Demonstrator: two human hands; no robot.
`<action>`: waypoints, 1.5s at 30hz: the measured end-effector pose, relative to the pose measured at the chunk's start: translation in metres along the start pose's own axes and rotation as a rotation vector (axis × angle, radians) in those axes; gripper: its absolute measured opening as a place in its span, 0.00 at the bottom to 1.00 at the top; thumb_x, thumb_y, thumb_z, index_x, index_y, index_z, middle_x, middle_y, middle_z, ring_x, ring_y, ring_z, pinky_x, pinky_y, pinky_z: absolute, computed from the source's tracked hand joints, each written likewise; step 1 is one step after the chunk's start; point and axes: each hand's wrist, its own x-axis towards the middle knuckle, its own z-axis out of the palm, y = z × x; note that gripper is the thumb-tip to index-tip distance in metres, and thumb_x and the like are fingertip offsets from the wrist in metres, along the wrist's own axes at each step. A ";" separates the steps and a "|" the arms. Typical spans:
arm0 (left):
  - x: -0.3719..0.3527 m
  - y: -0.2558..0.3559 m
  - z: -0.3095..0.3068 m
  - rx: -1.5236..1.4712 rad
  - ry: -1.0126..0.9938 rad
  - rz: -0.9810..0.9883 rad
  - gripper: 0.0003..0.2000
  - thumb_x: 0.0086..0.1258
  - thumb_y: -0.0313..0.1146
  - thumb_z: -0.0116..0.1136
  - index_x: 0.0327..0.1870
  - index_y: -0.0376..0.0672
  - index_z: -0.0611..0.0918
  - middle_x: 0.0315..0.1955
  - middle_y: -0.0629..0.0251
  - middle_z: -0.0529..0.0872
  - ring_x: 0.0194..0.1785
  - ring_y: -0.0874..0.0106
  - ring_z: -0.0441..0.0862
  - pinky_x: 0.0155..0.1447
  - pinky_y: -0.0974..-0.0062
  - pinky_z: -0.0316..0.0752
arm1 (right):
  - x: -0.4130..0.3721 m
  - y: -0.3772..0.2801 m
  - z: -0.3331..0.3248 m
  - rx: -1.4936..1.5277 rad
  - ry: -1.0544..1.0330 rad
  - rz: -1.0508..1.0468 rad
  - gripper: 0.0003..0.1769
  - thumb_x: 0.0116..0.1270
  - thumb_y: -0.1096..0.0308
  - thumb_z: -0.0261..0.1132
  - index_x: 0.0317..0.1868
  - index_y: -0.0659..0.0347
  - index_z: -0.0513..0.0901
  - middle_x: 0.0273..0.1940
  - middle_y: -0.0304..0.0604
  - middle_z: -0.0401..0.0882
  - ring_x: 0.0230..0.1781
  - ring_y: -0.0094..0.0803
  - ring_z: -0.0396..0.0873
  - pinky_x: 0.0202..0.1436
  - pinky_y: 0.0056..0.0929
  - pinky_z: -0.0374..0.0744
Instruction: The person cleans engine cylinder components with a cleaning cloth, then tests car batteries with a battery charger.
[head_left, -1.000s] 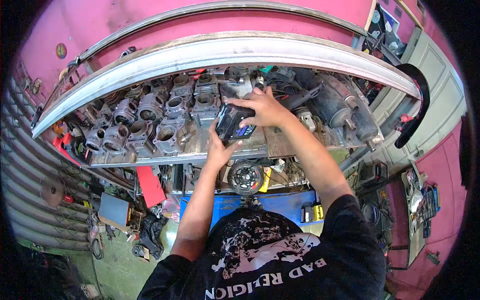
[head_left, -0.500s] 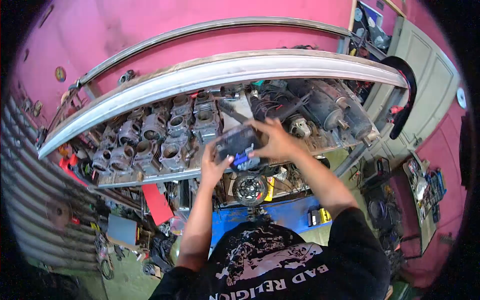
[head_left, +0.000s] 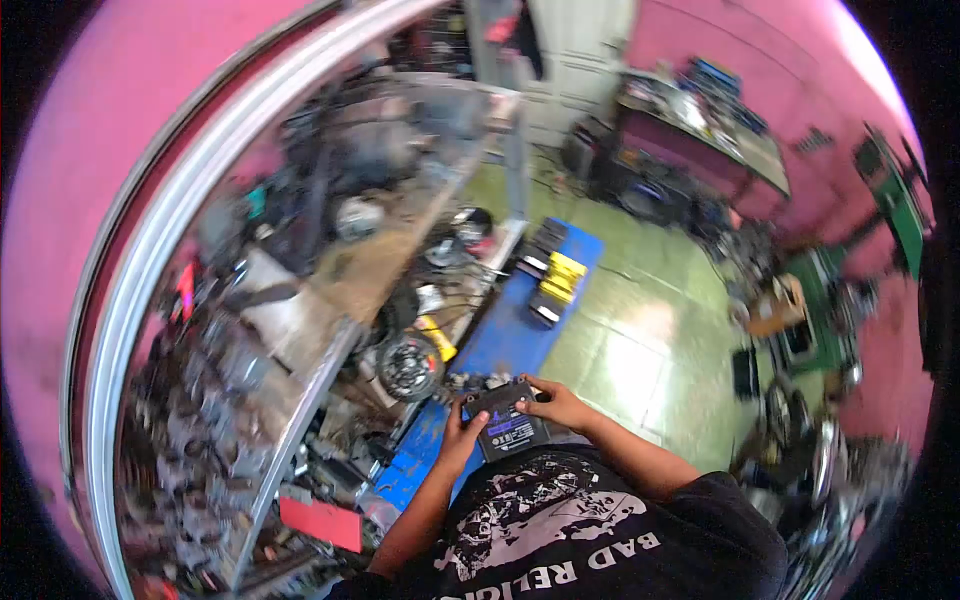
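Close in front of my shirt I hold a black battery with a purple label and white print. My left hand grips its left side, thumb on the face. At its upper right, my right hand closes on the edge with the thumb laid over the front. The fingertips of both hands are partly hidden behind it. Beneath and beyond the battery lies a long blue platform. On its far end sit black and yellow boxes that look like batteries.
To the left stands a metal-edged shelf crowded with blurred engine parts. A wheel-like disc and a red panel are below it. A cluttered table stands at the back right. More parts line the right wall beside the green tiled floor.
My view has swung to the right, away from the shelf. The battery has come down from in front of the shelf to near my chest, both hands still on it.
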 end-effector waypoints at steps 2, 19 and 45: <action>-0.001 0.005 0.020 0.057 -0.137 -0.105 0.28 0.76 0.34 0.67 0.73 0.45 0.70 0.62 0.61 0.80 0.64 0.69 0.77 0.69 0.68 0.73 | -0.037 0.028 -0.011 0.103 0.088 0.012 0.47 0.67 0.49 0.79 0.79 0.62 0.71 0.50 0.42 0.87 0.46 0.25 0.82 0.55 0.28 0.81; 0.027 -0.059 0.321 0.236 -0.548 -0.071 0.30 0.78 0.36 0.65 0.76 0.45 0.65 0.62 0.60 0.79 0.61 0.70 0.79 0.66 0.69 0.76 | -0.229 0.082 -0.257 0.101 0.385 0.089 0.51 0.66 0.50 0.80 0.81 0.65 0.66 0.52 0.50 0.89 0.47 0.28 0.84 0.56 0.28 0.81; 0.231 -0.041 0.677 0.527 -0.917 -0.437 0.32 0.79 0.44 0.64 0.78 0.47 0.64 0.66 0.54 0.78 0.63 0.64 0.80 0.66 0.64 0.77 | -0.239 0.130 -0.567 0.302 0.772 0.181 0.54 0.63 0.45 0.80 0.80 0.65 0.67 0.66 0.53 0.83 0.58 0.34 0.84 0.62 0.33 0.80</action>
